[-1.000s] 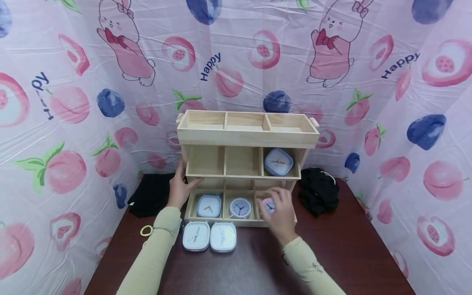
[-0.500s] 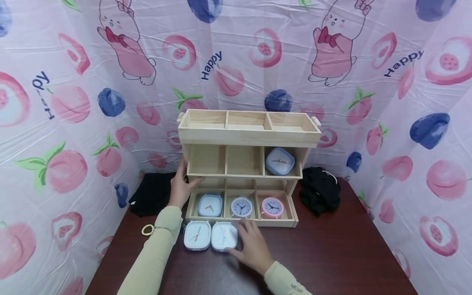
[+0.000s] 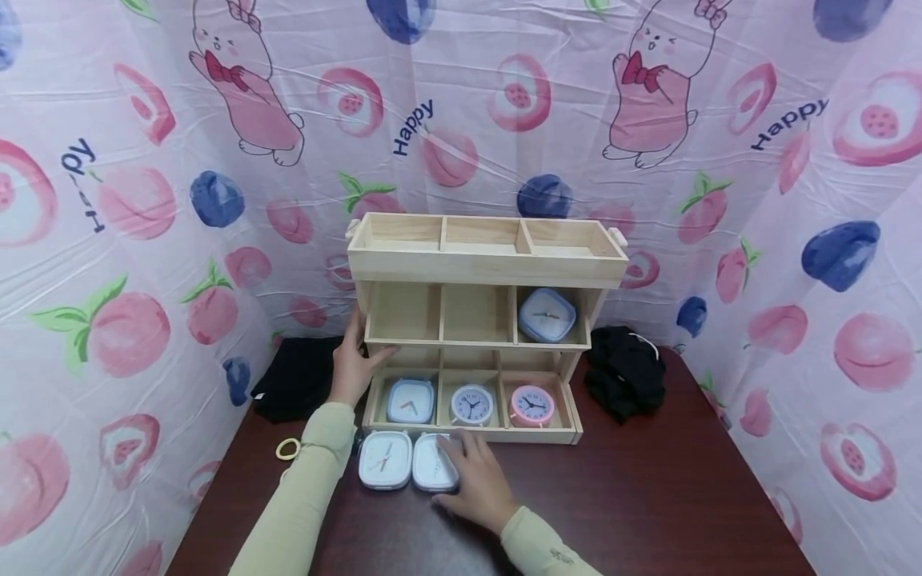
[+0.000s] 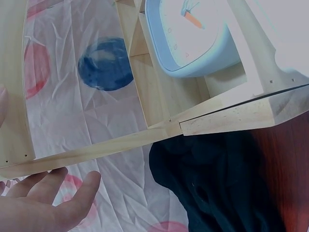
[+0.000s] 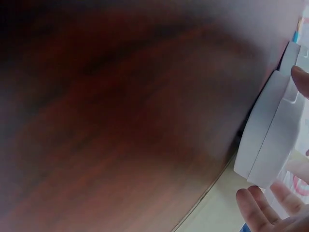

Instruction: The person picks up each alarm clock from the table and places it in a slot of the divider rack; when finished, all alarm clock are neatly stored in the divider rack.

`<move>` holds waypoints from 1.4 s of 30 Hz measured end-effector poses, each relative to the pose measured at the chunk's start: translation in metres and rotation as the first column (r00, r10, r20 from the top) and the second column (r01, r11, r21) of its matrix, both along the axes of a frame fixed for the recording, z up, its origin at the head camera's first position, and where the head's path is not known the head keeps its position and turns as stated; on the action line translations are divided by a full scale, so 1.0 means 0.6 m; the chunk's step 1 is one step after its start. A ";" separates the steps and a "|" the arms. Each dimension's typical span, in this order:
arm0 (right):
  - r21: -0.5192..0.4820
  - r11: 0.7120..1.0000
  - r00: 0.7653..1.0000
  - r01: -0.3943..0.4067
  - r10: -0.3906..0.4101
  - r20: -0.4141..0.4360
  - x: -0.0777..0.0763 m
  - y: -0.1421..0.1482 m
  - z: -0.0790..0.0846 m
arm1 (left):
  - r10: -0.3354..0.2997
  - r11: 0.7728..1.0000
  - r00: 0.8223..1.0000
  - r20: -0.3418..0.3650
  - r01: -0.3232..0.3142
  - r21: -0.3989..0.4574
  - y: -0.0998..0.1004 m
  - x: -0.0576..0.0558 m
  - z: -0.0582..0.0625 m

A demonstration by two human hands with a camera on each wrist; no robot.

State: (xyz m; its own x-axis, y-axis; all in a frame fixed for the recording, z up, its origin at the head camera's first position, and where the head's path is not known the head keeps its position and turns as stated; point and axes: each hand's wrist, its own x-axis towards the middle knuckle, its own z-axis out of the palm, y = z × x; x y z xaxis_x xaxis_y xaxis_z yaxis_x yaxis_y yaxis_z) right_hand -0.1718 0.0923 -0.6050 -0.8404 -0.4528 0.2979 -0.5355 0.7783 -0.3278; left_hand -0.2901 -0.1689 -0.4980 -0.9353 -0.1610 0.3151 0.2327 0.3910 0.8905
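A tiered wooden storage box with compartments stands at the table's back. My left hand holds its left side, with the thumb in front below the middle tier and the fingers against the outer panel. My right hand spans the right one of two white square alarm clocks, its fingers over the right clock and its thumb near the lower edge. Beside it lies the left white clock. On the bottom tier sit a light-blue square clock, a round lavender clock and a round pink clock.
Another blue clock lies in the middle tier's right compartment. Black cloth is left of the box, and a black bundle is right of it. A yellow ring lies near my left forearm. Printed curtains surround the table.
My right hand has left the pink clock in the bottom right compartment and moved down-left to the right white clock. My left hand stays on the box.
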 end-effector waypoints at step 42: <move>-0.054 0.998 0.999 -0.019 0.021 0.039 0.034 0.080 0.006 | -0.011 1.000 1.000 0.012 0.011 0.002 -0.002 -0.002 -0.002</move>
